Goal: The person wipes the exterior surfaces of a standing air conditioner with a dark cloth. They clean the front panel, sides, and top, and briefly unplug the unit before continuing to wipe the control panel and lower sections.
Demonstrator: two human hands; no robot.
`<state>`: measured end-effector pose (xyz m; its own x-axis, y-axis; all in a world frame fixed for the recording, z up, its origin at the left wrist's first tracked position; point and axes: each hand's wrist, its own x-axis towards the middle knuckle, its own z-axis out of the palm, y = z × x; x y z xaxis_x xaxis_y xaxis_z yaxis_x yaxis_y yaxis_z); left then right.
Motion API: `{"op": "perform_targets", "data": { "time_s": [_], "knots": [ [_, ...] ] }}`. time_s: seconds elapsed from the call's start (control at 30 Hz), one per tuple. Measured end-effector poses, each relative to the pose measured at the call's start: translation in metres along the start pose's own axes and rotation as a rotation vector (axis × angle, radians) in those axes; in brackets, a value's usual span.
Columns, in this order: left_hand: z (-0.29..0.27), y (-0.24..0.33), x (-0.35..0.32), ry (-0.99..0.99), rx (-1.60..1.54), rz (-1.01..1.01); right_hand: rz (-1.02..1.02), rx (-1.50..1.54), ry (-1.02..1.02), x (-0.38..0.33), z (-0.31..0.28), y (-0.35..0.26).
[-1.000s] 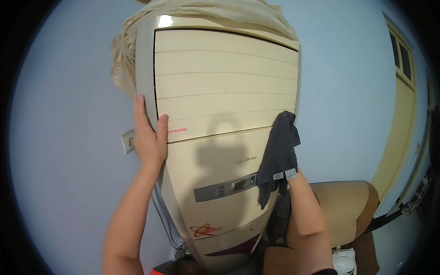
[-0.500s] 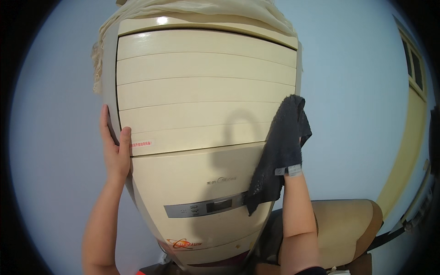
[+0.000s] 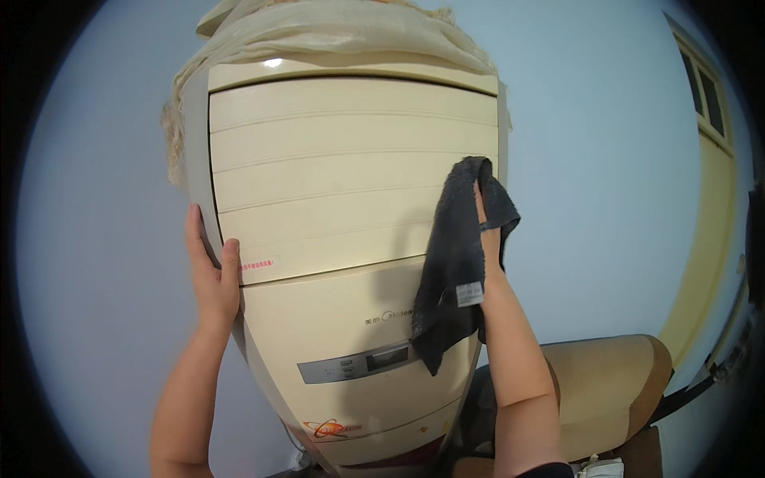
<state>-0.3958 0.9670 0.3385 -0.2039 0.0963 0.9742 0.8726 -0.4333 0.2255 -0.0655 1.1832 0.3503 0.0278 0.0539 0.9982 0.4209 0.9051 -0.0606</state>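
A tall cream floor-standing air conditioner (image 3: 351, 191) with a slatted front stands before me. At its left edge, my left hand (image 3: 215, 275) rests around the corner, thumb on the front and stretched fingers along the side. My right hand (image 3: 488, 235) holds a dark grey cloth (image 3: 448, 263) against the right part of the front panel. The cloth hides most of the right fingers and hangs down to the grey control strip (image 3: 335, 370), covering its right end. A pale tag (image 3: 469, 295) shows on the cloth.
A cream fringed cover (image 3: 351, 36) drapes over the unit's top. To the lower right stands a tan padded seat (image 3: 606, 382) with brown edging. Pale blue wall (image 3: 590, 199) lies behind, with a cream door frame (image 3: 705, 239) at far right.
My right hand and the cloth have moved left and slightly up on the panel. The view has shifted a little; my left hand keeps its place on the edge.
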Motion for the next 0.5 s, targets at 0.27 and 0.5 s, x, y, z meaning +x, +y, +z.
{"op": "perform_targets", "data": {
  "time_s": [0.27, 0.5],
  "knots": [
    [-0.005, 0.002, 0.000, -0.006, 0.034, 0.000, 0.449, 0.510, 0.140, 0.105, -0.011, -0.023],
    [-0.004, 0.002, 0.002, -0.001, 0.053, 0.006, 0.177, 0.522, 0.273, 0.136, 0.024, 0.045]
  ]
}}
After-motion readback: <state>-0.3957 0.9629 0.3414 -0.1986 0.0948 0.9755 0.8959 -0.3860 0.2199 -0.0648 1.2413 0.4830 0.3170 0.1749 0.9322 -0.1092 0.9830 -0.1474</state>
